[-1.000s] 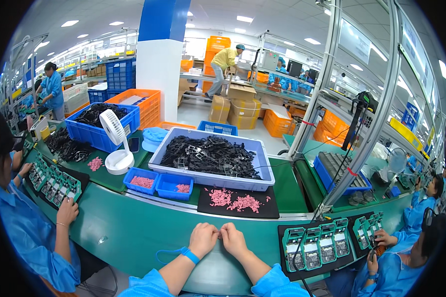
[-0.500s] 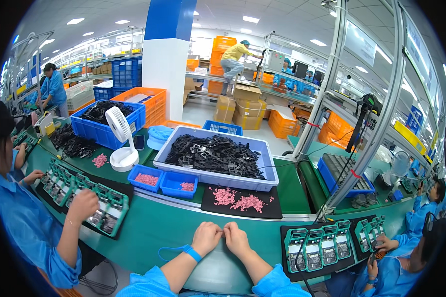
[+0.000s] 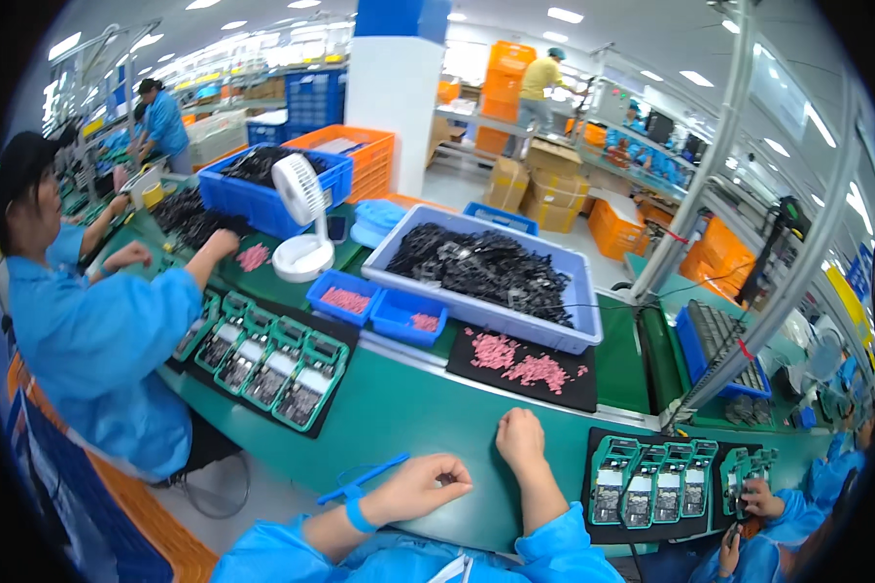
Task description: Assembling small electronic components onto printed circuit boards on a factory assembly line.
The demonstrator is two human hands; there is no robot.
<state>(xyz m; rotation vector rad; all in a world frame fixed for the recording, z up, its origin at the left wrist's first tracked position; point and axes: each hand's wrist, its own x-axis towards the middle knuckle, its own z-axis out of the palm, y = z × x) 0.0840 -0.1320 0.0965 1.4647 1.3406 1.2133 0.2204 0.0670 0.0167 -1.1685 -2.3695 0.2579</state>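
My left hand (image 3: 426,488), with a blue wrist strap (image 3: 358,507), is over the near edge of the green bench, its fingers curled in toward the thumb. Beyond it and to the right, my right hand (image 3: 521,437) is closed like a fist above the bench top. The two hands are apart. Whatever either holds, if anything, is hidden by the fingers. Small pink pieces (image 3: 537,371) lie in loose piles on a black mat (image 3: 467,367) ahead of my right hand. More pink pieces fill part of two small blue bins (image 3: 408,319) to the left.
A large grey-blue tub (image 3: 581,340) of black plastic parts (image 3: 481,267) stands beyond the mat. Green frames with circuit boards sit in rows at left (image 3: 306,384) and right (image 3: 651,486). A white fan (image 3: 303,257) stands by the bins. Co-workers (image 3: 97,321) sit at both sides.
My hands have parted: the left came back toward my body, the right moved forward and right. The view has turned left. The left co-worker's hand moved from the frames toward the black parts.
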